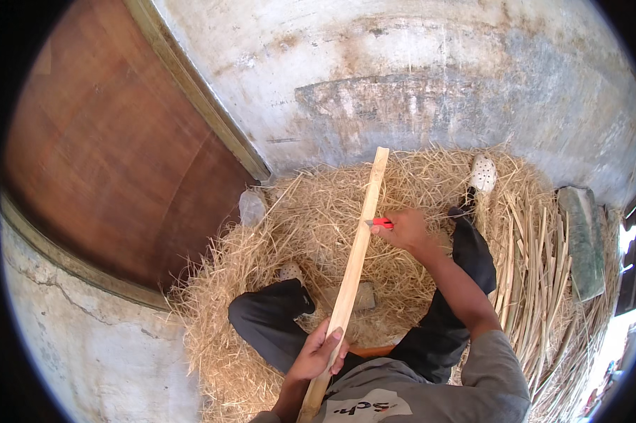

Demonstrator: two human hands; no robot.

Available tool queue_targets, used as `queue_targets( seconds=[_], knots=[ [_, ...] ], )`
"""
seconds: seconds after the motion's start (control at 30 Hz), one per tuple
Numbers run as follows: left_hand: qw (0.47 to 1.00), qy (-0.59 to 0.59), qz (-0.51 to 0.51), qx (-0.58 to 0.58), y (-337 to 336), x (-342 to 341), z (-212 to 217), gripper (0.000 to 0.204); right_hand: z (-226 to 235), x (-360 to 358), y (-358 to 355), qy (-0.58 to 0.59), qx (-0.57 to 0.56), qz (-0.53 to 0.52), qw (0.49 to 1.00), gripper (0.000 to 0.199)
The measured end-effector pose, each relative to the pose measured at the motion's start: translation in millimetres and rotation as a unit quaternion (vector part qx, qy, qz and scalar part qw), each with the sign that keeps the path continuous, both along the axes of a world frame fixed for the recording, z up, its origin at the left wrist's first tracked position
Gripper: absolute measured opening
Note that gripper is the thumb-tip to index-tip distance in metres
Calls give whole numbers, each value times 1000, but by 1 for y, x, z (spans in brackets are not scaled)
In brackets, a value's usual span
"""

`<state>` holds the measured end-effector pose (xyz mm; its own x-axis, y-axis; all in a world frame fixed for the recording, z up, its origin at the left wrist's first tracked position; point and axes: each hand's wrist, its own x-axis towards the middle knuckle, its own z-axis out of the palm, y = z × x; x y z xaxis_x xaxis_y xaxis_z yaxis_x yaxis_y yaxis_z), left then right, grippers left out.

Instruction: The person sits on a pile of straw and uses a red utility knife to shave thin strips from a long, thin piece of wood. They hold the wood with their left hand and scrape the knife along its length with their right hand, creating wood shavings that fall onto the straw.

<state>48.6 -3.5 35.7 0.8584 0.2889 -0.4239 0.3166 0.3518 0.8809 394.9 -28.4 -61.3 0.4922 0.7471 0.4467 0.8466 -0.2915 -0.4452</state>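
Observation:
A long pale wooden strip [357,250] runs from my lap up toward the wall, its far tip over the straw. My left hand [319,352] grips its lower part near my waist. My right hand [405,230] is closed on a small red-handled knife [380,223], whose blade touches the right edge of the strip about midway up. My legs in dark trousers [276,321] are spread on the straw to either side of the strip.
Dry straw [318,211] covers the floor around me. A bundle of split pale sticks [529,275] lies at the right, beside a flat stone slab [584,240]. A brown wooden door [120,148] stands at the left and a stained plaster wall [417,77] ahead. A white perforated shoe [483,173] shows at the far side.

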Motion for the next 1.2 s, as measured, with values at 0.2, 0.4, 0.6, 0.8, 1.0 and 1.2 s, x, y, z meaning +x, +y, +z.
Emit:
queue_targets(
  seconds=[0.2, 0.4, 0.6, 0.8, 1.0, 1.2],
  knots=[
    [1000, 16, 0, 3, -1, 2, -1, 28, -8, 22, 13, 9, 77, -40, 996, 55],
    [1000, -2, -22, -10, -6, -2, -3, 26, -8, 64, 11, 4, 26, -109, 994, 57],
    [995, 40, -78, -52, -22, -26, -4, 27, -35, 165, -17, 261, -46, -374, 888, 77],
    [999, 13, 31, -20, 1, -16, -4, 26, -2, 120, -20, 214, 100, -280, 931, 77],
    [999, 4, 32, -10, 6, 10, 3, 25, 2, -4, -11, 73, 63, 30, 995, 55],
    [1000, 18, -18, 16, -4, 0, 3, 30, 12, 1, -7, 87, 21, -4, 996, 56]
  ],
)
